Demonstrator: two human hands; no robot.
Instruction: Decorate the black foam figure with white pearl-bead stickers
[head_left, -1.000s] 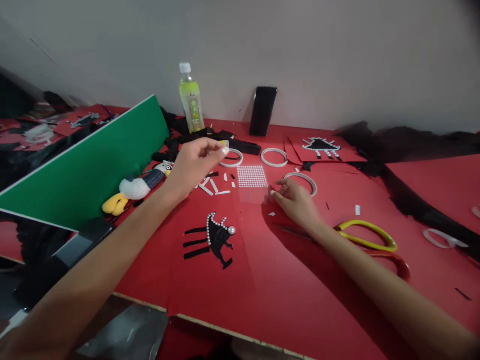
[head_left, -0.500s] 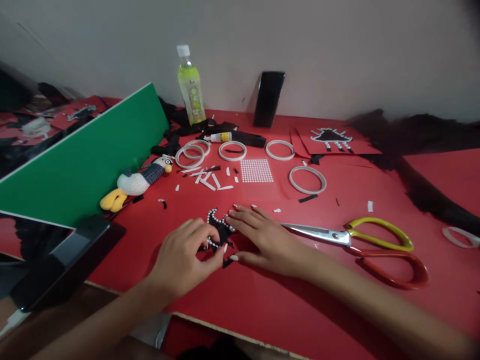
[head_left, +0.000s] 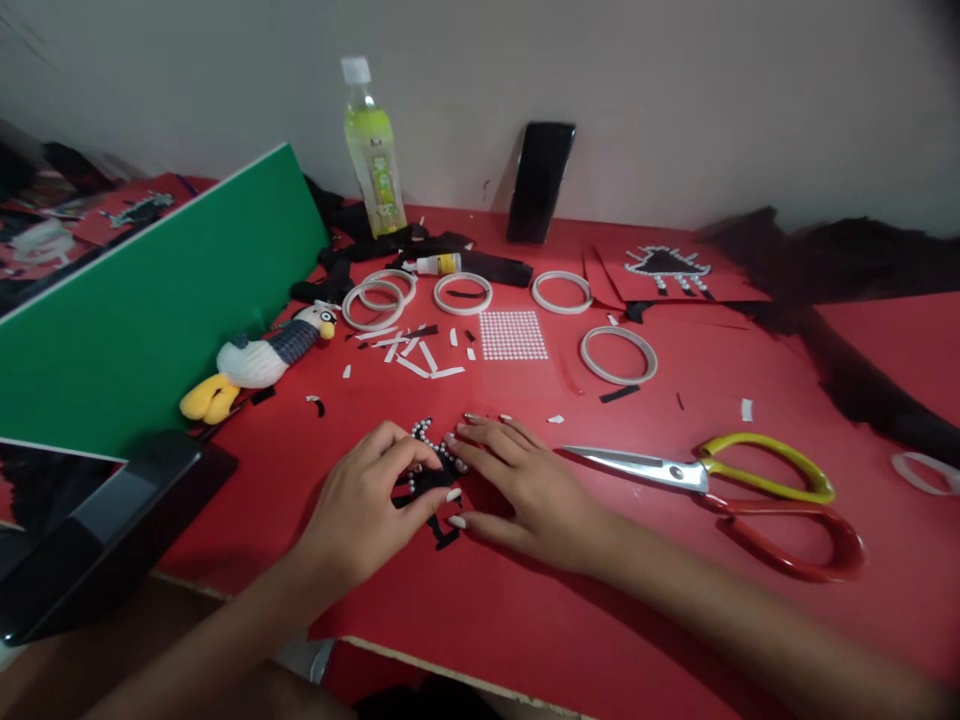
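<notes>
A small black cutout [head_left: 441,476] lies on the red tabletop, partly hidden by my hands. Silvery-white pearl beads [head_left: 421,430] line its curved upper edge, and a few more show below my left index finger. My left hand [head_left: 367,500] is bent over the cutout's left side, with a gap between thumb and index fingertips; its other fingers are mostly hidden. Flat on the right side rests my right hand [head_left: 525,490], fingers stretched and their tips at the beads. Large scissors [head_left: 675,472] with yellow and red handles lie right of it.
Behind my hands are a sheet of pearl beads [head_left: 514,336], several tape rings [head_left: 619,355], paper scraps [head_left: 412,352] and a glue bottle [head_left: 439,264]. A drink bottle [head_left: 376,165] and phone [head_left: 541,182] stand by the wall. A green board [head_left: 165,310] and plush bird [head_left: 259,362] are left.
My left thumb and index finger have shifted slightly over the cutout, uncovering more of its lower part. My right hand stays nearly in place. The view has tilted a little.
</notes>
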